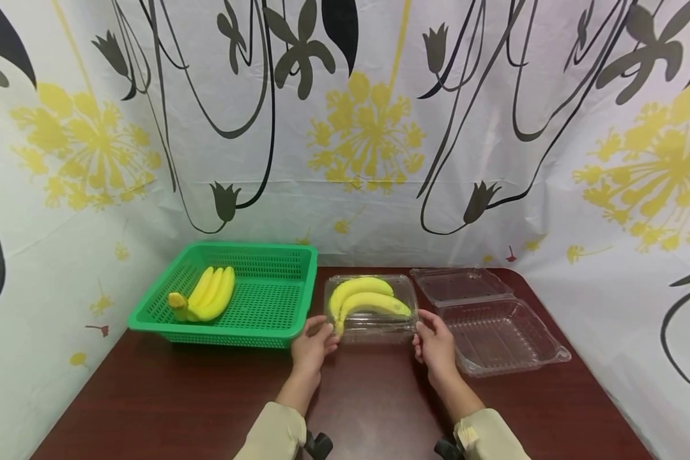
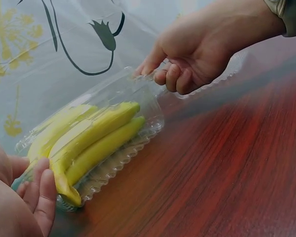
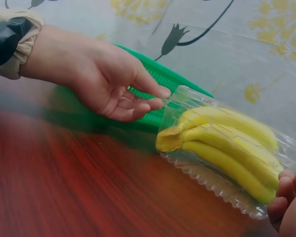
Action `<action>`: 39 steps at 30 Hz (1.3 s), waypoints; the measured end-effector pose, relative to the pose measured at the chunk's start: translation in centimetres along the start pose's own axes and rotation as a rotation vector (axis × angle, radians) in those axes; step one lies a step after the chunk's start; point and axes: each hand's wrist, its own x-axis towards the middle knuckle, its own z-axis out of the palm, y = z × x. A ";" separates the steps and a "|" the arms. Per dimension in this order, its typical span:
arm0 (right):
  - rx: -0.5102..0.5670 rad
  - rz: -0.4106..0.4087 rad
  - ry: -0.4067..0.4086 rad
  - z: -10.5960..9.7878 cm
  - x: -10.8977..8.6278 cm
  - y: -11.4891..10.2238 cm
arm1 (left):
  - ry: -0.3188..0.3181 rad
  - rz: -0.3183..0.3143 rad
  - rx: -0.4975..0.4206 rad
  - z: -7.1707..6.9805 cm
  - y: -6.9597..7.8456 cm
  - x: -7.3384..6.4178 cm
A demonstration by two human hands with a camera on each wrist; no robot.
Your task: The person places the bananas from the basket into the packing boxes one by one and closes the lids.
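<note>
In the head view, a clear plastic clamshell box (image 1: 374,324) sits in front of me with a bunch of yellow bananas (image 1: 374,303) in it. Its lid lies over the bananas, and their stem end (image 3: 168,139) reaches the box's edge at the left front corner. My left hand (image 1: 310,347) pinches the box's left edge between thumb and fingers. At the opposite side, my right hand (image 1: 437,345) grips the right edge, its fingers curled, as the left wrist view shows. Whether the lid is fully latched I cannot tell.
To the left stands a green plastic basket (image 1: 270,300) holding another bunch of bananas (image 1: 209,295). A second clear clamshell box (image 1: 500,329) lies with its lid folded back on the right, close to my right hand. Behind the dark red table (image 1: 374,396) hangs a patterned cloth (image 1: 374,223).
</note>
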 end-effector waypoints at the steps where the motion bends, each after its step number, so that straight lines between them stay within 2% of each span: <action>1: 0.004 0.001 0.002 0.1 0.1 0.0 | 0.007 0.006 -0.010 0.1 0.0 0.1; 6: 0.037 -0.009 0.012 0.6 0.3 0.0 | 0.042 0.028 -0.066 0.4 -0.2 0.3; 11: 0.138 -0.010 0.002 1.1 0.5 0.1 | 0.073 0.031 -0.123 0.6 -0.3 0.5; 20: 0.242 0.021 -0.025 1.9 0.8 -0.1 | 0.055 0.037 -0.232 0.8 -0.3 0.5; 24: 0.252 0.026 -0.051 2.3 0.9 -0.5 | 0.040 0.040 -0.240 1.0 -0.3 0.5; 28: 0.240 0.016 -0.074 2.6 0.5 -0.9 | 0.034 0.066 -0.205 1.2 -0.4 0.3; 32: 0.185 -0.005 -0.089 3.0 0.0 -1.6 | 0.035 0.088 -0.134 1.2 -0.5 0.0; 35: 0.103 -0.067 -0.095 3.3 -0.2 -2.0 | 0.024 0.107 -0.066 1.2 -0.4 -0.3; 39: -0.059 -0.210 -0.110 3.4 -0.5 -2.3 | -0.016 0.159 0.055 1.5 0.1 -0.8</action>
